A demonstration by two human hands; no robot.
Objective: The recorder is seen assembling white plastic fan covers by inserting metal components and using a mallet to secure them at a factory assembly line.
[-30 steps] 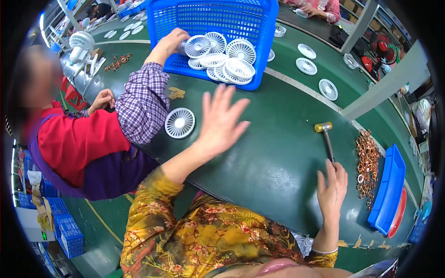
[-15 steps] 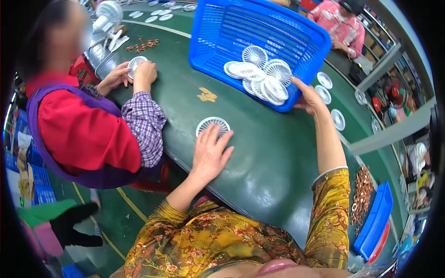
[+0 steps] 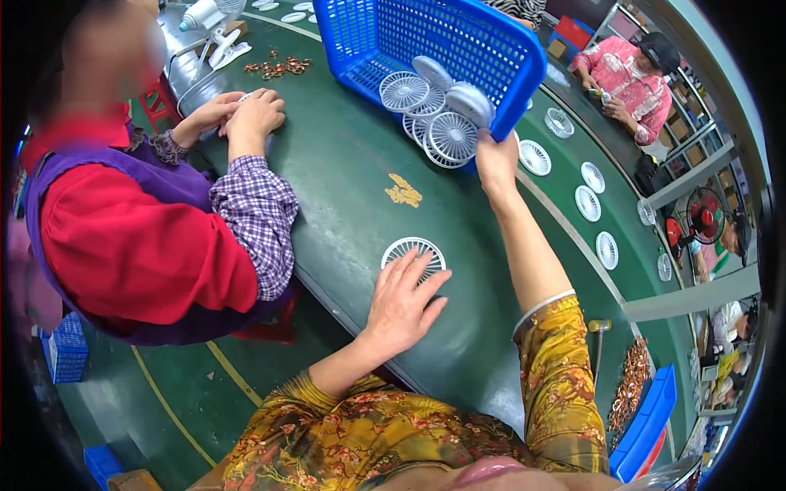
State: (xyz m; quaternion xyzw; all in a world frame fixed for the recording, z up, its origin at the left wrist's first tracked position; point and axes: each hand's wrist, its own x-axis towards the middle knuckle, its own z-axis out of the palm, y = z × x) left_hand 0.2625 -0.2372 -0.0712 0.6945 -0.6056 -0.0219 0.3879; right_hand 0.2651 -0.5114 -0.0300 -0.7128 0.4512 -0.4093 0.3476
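Note:
My left hand (image 3: pixel 403 301) lies with fingers spread over a white slotted round grille (image 3: pixel 414 252) on the green table. My right hand (image 3: pixel 497 168) grips the near right corner of a blue plastic basket (image 3: pixel 426 37), thumb showing and fingers mostly hidden beneath it. The basket is tipped toward me. Several white round grilles (image 3: pixel 453 139) are heaped at its lowered near side, some sticking out over the edge. Whether the lowest ones touch the table, I cannot tell.
A co-worker in a purple apron (image 3: pixel 143 233) works on my left, beside copper-coloured parts (image 3: pixel 278 65) and a white fan (image 3: pixel 211 15). More grilles (image 3: pixel 588 203) line the table's far side. At right lie a copper-coloured pile (image 3: pixel 629 389), a hammer (image 3: pixel 599 327) and a blue tray (image 3: pixel 647 425).
The basket has tipped further toward me, and its grilles have slid to the near edge. My left hand stays on the single grille. The whole view has shifted.

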